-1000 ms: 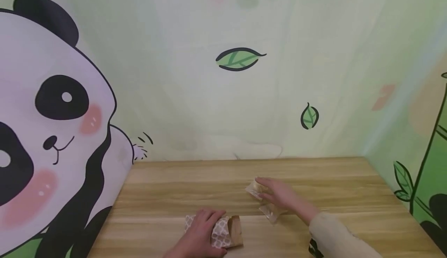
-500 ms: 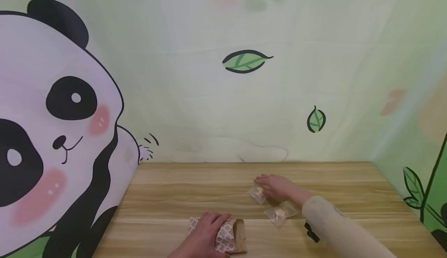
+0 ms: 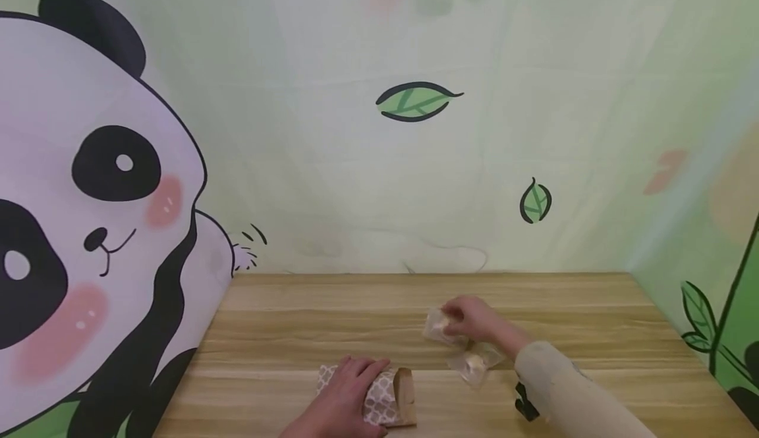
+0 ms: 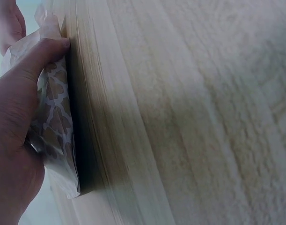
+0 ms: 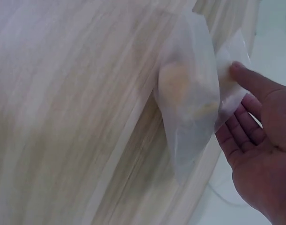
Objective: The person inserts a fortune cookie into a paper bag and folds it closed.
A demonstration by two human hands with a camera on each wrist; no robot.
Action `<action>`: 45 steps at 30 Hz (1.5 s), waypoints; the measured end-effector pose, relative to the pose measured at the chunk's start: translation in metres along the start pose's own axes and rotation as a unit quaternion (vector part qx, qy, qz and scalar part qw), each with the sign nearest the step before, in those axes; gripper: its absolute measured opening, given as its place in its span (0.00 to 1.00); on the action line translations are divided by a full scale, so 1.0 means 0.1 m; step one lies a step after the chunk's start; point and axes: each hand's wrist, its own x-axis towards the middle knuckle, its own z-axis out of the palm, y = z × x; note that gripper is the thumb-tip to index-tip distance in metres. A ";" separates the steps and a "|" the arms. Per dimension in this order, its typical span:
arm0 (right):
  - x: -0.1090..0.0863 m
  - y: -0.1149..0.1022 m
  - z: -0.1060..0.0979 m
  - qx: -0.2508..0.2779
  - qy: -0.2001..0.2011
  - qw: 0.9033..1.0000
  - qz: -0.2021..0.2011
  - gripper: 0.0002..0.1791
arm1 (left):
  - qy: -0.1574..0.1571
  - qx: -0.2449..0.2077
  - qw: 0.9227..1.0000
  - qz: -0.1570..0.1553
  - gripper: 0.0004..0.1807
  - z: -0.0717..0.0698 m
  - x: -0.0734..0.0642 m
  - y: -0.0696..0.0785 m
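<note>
One filmy packet [image 3: 434, 326] is pinched in the right hand [image 3: 477, 319], a second packet [image 3: 474, 363] lying just beside its fingers. The left hand [image 3: 346, 393] grips the patterned bag [image 3: 381, 404], probably steadying it, mouth [image 3: 406, 397] just past the fingers.

Legible text, labels, brands, numbers or signs: none. Patterned paper bag [image 3: 381, 404], translucent packets [image 3: 474, 363], panda-print backdrop [image 3: 320, 155]: no readable lettering.

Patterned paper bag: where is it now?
Head view, lower centre: the patterned paper bag lies on the wooden table, gripped by the left hand, left of the nearer clear packet.
</note>
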 end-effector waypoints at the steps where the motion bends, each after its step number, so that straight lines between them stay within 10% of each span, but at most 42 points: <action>1: -0.01 0.01 0.00 0.011 0.002 1.000 0.005 0.18 | -0.003 -0.003 1.000 -0.003 0.55 0.00 0.01 0.00; 10: -0.08 -0.04 0.00 0.107 0.015 0.992 0.066 0.15 | 0.028 -0.007 1.000 0.000 0.57 0.04 0.04 0.03; 20: -0.38 -0.45 0.30 0.296 0.006 0.951 0.088 0.19 | 0.030 -0.006 0.998 -0.050 0.62 0.06 0.04 0.01; 33: -0.60 -0.50 0.35 0.236 -0.042 0.970 0.042 0.17 | 0.032 -0.008 0.998 -0.054 0.63 0.08 0.09 0.07; 45: -0.49 -0.57 0.61 0.233 0.023 0.970 0.063 0.12 | 0.032 -0.001 0.998 -0.048 0.64 0.11 0.11 0.10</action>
